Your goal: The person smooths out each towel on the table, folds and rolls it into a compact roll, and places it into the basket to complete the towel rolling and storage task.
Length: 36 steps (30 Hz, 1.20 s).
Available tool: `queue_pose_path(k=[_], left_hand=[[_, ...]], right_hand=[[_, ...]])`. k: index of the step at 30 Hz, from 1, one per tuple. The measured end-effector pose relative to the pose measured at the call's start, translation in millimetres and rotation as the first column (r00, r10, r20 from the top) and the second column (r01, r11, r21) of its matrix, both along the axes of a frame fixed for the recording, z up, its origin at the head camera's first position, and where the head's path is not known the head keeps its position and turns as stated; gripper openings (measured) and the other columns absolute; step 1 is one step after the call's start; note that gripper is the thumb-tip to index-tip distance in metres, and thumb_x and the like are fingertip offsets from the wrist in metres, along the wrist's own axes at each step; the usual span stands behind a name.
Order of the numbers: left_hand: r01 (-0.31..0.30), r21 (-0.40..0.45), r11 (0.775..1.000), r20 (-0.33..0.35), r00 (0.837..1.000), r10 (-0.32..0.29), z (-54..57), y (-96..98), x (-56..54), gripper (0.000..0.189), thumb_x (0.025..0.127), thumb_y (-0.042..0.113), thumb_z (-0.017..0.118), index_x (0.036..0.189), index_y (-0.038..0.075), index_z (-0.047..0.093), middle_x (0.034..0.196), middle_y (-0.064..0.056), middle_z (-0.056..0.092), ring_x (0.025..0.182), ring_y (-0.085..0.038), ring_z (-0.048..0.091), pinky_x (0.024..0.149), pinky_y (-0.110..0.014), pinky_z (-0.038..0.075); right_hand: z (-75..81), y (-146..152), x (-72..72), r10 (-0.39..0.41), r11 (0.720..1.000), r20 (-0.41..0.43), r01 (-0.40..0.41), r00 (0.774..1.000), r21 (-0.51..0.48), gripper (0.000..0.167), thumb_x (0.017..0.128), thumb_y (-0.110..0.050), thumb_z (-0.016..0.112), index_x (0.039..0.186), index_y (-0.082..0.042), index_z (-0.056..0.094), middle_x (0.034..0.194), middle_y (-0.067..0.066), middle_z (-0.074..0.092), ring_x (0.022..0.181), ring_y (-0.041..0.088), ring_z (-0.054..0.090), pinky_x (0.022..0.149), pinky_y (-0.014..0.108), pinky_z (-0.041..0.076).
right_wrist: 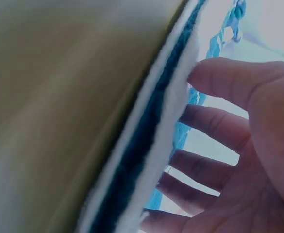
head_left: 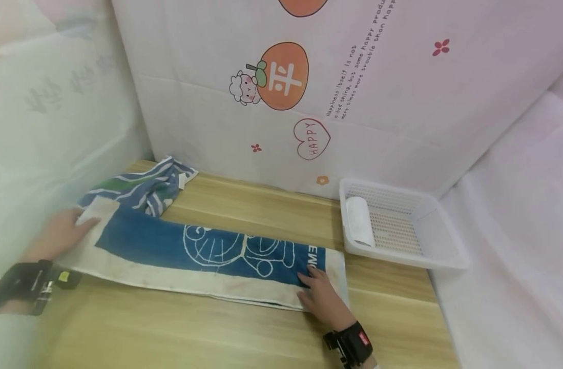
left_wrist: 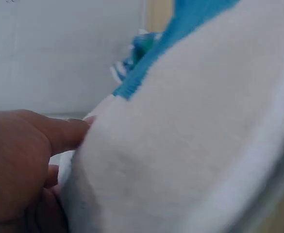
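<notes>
A blue and cream towel (head_left: 207, 251) with a line-drawn cartoon figure and white letters lies folded lengthwise across the wooden table. At its left end, my left hand (head_left: 62, 233) pinches the cream corner, thumb on top and the other fingers partly hidden by the cloth; that end is raised. My right hand (head_left: 325, 300) rests on the near right part of the towel with fingers spread. Up close in the right wrist view, the fingertips (right_wrist: 200, 77) touch the towel's cream edge (right_wrist: 180, 87), where the folded layers show.
Behind the towel's left end sits a crumpled striped cloth (head_left: 147, 187) in blue, green and white. A white plastic basket (head_left: 442, 241) stands at the back right, holding a white roll (head_left: 359, 220). Printed white sheets (head_left: 203, 118) wall in the wooden table (head_left: 170, 328).
</notes>
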<state>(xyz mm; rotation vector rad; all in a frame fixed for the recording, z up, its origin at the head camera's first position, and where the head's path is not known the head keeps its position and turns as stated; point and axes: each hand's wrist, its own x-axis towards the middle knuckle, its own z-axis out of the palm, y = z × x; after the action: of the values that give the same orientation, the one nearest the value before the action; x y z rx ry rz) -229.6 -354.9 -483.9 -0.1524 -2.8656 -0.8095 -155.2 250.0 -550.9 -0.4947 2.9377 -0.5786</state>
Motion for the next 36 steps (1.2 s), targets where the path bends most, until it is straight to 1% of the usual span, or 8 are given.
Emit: queue_pose_path(k=[6,9,13,20,25,31,33,36], left_hand=[[0.026,0.015,1.000,-0.065,0.998,-0.025,62.0,33.2,-8.0,0.043,0.102,0.022,0.060,0.113,-0.020,0.057,0.090,-0.037,0.064,0.068,-0.035,0.060,0.054,-0.032,0.041],[0.056,0.044,0.997,-0.092,0.994,-0.052,87.6,59.1,-10.9,0.041,0.102,0.023,0.060,0.114,-0.016,0.059,0.085,-0.030,0.066,0.062,-0.020,0.055,0.049,-0.029,0.040],[0.082,0.100,0.992,-0.133,0.989,-0.068,120.1,102.1,-10.2,0.041,0.101,0.029,0.061,0.116,-0.010,0.061,0.087,-0.030,0.069,0.057,-0.018,0.057,0.043,-0.031,0.044],[0.180,0.226,0.958,-0.118,0.981,-0.156,152.3,196.2,-11.1,0.039,0.102,0.029,0.059,0.120,-0.005,0.063,0.088,-0.025,0.068,0.053,-0.023,0.060,0.039,-0.036,0.050],[0.293,0.295,0.909,-0.105,0.956,-0.274,135.6,271.5,-15.0,0.031,0.104,0.022,0.056,0.122,-0.003,0.063,0.089,-0.020,0.067,0.058,-0.020,0.060,0.044,-0.032,0.052],[0.410,0.434,0.802,0.048,0.879,-0.475,69.8,345.1,-4.6,0.030,0.106,0.019,0.053,0.128,0.001,0.061,0.099,-0.016,0.070,0.072,-0.020,0.067,0.058,-0.030,0.058],[0.418,0.435,0.797,0.094,0.860,-0.502,43.9,352.9,-1.3,0.027,0.105,0.016,0.055,0.127,0.001,0.062,0.099,-0.014,0.072,0.078,-0.021,0.069,0.064,-0.031,0.059],[0.396,0.358,0.846,0.126,0.877,-0.464,13.8,345.8,2.2,0.025,0.100,0.013,0.063,0.122,0.002,0.065,0.100,-0.012,0.073,0.090,-0.025,0.071,0.076,-0.035,0.060]], right_hand=[[5.9,-15.7,-12.0,-0.018,0.999,-0.023,0.019,1.000,0.033,0.049,0.098,-0.023,0.067,0.141,-0.002,0.059,0.152,0.033,0.042,0.139,0.052,0.040,0.109,0.063,0.041],[8.3,-23.8,-17.8,-0.028,0.998,-0.030,0.030,0.999,0.055,0.051,0.098,-0.025,0.066,0.142,-0.002,0.057,0.152,0.035,0.040,0.137,0.054,0.041,0.105,0.064,0.044],[12.8,-30.1,-26.4,-0.043,0.996,-0.012,0.043,0.999,0.074,0.051,0.099,-0.027,0.064,0.144,-0.004,0.056,0.154,0.032,0.040,0.138,0.052,0.040,0.106,0.064,0.044],[27.7,-26.3,-30.3,-0.027,0.999,-0.025,0.028,0.999,0.030,0.049,0.100,-0.028,0.064,0.142,-0.004,0.057,0.150,0.028,0.047,0.137,0.046,0.045,0.108,0.057,0.046],[56.4,-26.6,-20.1,-0.028,0.996,-0.104,0.019,0.994,-0.084,0.048,0.104,-0.032,0.059,0.142,-0.002,0.057,0.145,0.021,0.054,0.137,0.037,0.050,0.111,0.052,0.045],[69.8,-28.9,-7.0,-0.039,0.976,-0.084,0.020,0.996,-0.215,0.049,0.109,-0.034,0.045,0.144,-0.002,0.054,0.142,0.018,0.059,0.133,0.033,0.055,0.110,0.050,0.045],[60.4,-26.0,-9.4,-0.035,0.969,-0.046,0.023,0.998,-0.246,0.047,0.110,-0.032,0.042,0.141,0.001,0.055,0.130,0.020,0.066,0.122,0.033,0.062,0.102,0.049,0.051],[41.5,-19.6,-16.2,-0.036,0.963,0.008,0.037,0.999,-0.269,0.041,0.111,-0.029,0.041,0.120,0.004,0.064,0.093,0.016,0.069,0.084,0.027,0.067,0.074,0.039,0.056]])
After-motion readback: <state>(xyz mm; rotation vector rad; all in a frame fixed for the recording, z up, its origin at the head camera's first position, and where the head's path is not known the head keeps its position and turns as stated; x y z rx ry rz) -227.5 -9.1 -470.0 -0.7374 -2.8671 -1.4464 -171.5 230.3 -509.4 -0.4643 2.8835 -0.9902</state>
